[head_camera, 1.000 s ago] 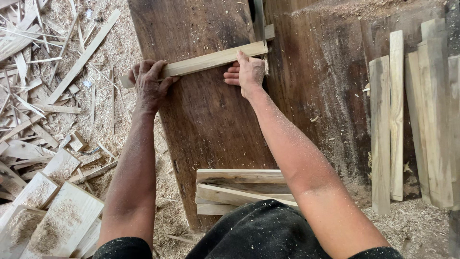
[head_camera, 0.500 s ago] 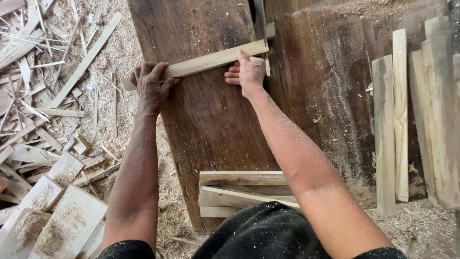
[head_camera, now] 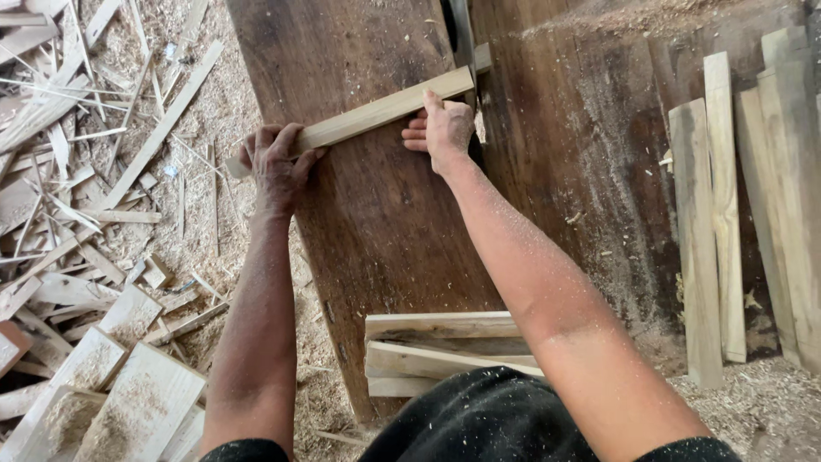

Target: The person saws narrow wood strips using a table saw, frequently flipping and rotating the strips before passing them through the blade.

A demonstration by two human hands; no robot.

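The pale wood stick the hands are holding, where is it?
In the head view, the pale stick lies slanted across the dark bench near the top, between the left hand and right hand.

No packages, labels, signs or screens anywhere in view (only bare wood and sawdust, without printing or markings of any kind).
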